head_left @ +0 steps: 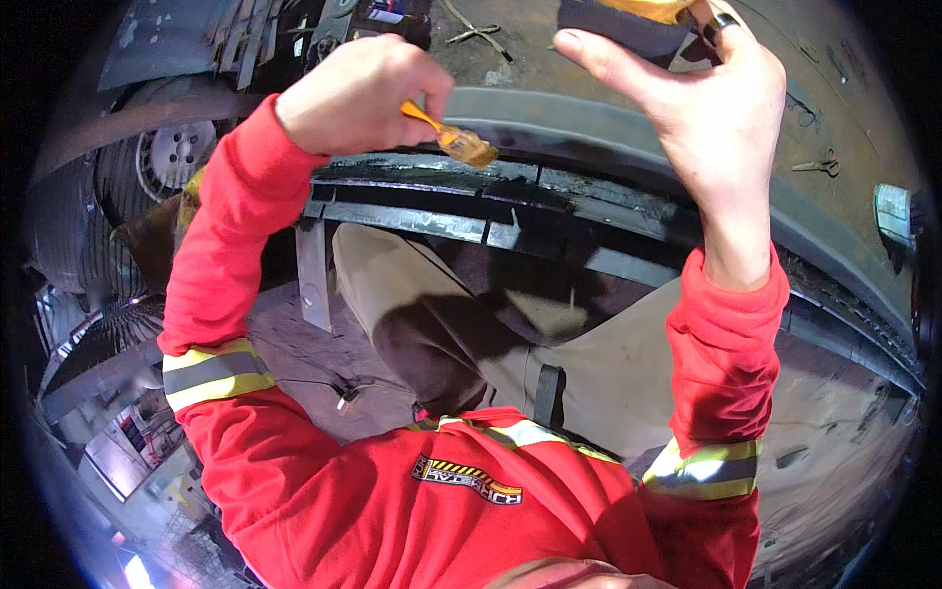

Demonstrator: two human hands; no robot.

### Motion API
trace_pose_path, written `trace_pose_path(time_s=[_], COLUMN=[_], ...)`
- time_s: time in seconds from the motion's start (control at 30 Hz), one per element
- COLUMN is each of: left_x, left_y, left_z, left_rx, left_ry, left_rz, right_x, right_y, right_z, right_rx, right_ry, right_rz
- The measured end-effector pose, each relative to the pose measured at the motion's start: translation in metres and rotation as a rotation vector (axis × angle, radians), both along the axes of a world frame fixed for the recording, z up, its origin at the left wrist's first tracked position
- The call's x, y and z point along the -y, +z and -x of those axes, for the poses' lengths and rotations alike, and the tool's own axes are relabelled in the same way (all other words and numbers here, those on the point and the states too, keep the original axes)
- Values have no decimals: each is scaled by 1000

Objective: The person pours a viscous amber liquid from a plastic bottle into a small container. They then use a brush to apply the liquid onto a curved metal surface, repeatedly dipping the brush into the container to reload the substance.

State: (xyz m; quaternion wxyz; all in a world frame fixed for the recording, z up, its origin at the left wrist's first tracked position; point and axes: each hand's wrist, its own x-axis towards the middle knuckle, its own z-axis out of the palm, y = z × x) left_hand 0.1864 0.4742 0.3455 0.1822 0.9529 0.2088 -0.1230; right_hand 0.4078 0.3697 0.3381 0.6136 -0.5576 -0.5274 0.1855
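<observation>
My left hand (368, 93) is closed around the orange handle of a small brush (469, 145), whose head is coated in brownish-yellow paste. The brush head points right and hangs in front of a long curved metal panel edge (589, 123). At the top edge of the view, my right hand (721, 108) grips a dark tub (623, 31) between thumb and fingers. Yellow-orange material (653, 8) shows at the tub's top, though the frame cuts part of it off. A dark ring is on one finger of that hand.
Dark metal strips (412, 216) run across above my knees (392, 285). Scissors (819, 164) and a pale green object (893, 214) lie at the right. Crossed rods (478, 29) lie at the top. A wheel (177, 157) stands at the left, and a flat metal bar (314, 275) below the strips.
</observation>
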Motion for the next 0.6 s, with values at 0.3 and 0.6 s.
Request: trace_pose_path(time_s=[0.3, 0.6], left_x=[3, 18], left_y=[-7, -33], left_z=[-27, -29], left_rx=[-67, -77], left_ry=[-200, -149], left_rz=[196, 37], right_x=[-2, 1], right_y=[-17, -9], right_z=[-17, -8], right_rx=[160, 209], right_ry=[14, -41], right_rz=[-92, -54])
